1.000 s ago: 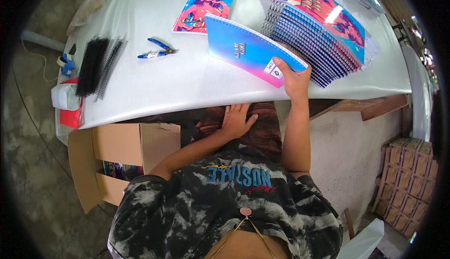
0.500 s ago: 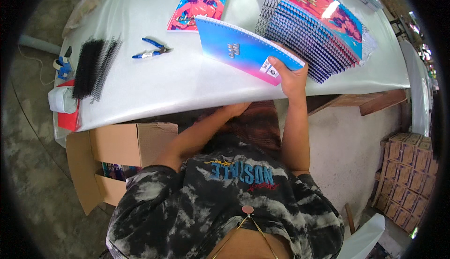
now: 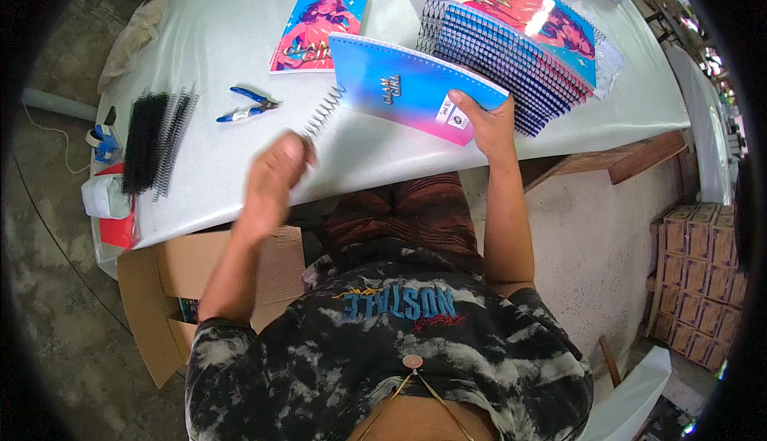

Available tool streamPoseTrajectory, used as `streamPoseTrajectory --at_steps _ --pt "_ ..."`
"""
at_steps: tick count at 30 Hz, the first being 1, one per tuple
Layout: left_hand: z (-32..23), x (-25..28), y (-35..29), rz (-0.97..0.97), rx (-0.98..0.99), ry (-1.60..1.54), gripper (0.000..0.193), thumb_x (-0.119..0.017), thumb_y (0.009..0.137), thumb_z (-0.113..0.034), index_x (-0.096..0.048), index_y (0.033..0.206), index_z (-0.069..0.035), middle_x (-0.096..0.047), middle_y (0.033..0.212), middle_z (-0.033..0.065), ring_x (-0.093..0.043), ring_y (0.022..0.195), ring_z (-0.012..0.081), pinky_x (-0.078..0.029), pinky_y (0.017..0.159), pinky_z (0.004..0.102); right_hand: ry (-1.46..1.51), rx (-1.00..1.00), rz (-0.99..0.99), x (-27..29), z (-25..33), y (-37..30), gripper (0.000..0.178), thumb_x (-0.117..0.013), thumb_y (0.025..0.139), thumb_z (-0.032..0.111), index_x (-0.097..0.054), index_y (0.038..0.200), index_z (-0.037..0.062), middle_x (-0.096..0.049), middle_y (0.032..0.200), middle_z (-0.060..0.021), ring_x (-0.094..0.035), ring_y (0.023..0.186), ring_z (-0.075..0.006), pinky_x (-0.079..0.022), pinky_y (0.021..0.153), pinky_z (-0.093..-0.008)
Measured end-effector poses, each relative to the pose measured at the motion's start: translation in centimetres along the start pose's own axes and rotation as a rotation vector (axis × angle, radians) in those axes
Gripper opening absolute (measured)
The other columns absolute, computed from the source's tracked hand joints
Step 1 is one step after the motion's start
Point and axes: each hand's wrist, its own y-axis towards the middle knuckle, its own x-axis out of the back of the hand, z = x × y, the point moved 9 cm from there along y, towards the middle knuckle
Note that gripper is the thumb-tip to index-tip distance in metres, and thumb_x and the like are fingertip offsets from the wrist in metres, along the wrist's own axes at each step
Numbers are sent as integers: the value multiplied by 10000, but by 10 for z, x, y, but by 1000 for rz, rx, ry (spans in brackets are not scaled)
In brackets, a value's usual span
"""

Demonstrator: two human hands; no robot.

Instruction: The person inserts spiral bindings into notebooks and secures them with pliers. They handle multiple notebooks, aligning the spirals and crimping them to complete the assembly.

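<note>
My right hand [image 3: 489, 124] grips a notebook [image 3: 399, 85] by its right end, thumb on its blue-to-pink cover and fingers behind. A row of punched holes runs along the notebook's upper edge, with no coil seen in it. Left of it, my left hand [image 3: 280, 171] is closed on a dark spiral binding coil [image 3: 325, 112], whose far end points up to the notebook's left edge. Whether the coil's tip touches the notebook I cannot tell. Blue-handled pliers [image 3: 249, 107] lie on the table to the left, jaws toward the notebook.
Loose coils [image 3: 152, 141] lie at the table's left, beside a tape dispenser [image 3: 105, 141]. Another illustrated notebook [image 3: 319, 29] lies behind. A tall pile of coil-bound notebooks [image 3: 511, 49] stands at right. An open cardboard box [image 3: 216, 269] sits below the table's front edge [image 3: 359, 176].
My left hand has come up from below the table edge and now holds a coil beside the notebook. The right hand keeps its hold; the whole view has shifted slightly.
</note>
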Motion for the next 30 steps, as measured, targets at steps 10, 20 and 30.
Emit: streamPoseTrajectory --at_steps 10,20,30 --pt "-58 41 75 -74 -287 79 288 -410 953 -301 -534 945 -42 -406 692 -31 -318 587 56 -281 524 200 29 -8 14 -12 -3 0 278 -649 784 -3 -616 1059 -31 -652 914 -49 -575 805 -81 -469 737 -231" --pt "-48 40 94 -109 -313 197 343 -436 943 -365 -545 842 -55 -346 610 -63 -275 557 43 -250 505 200 -4 6 38 -15 2 -3 272 -639 791 -10 -618 1060 -45 -653 921 -55 -568 787 -64 -461 713 -200" --pt "-39 34 103 60 -51 -29 385 -380 956 -395 -524 796 -77 -303 537 -78 -244 478 34 -212 439 209 -25 50 85 -22 10 -5 267 -617 790 -41 -612 1055 -63 -653 962 -116 -600 837 -118 -470 771 -232"
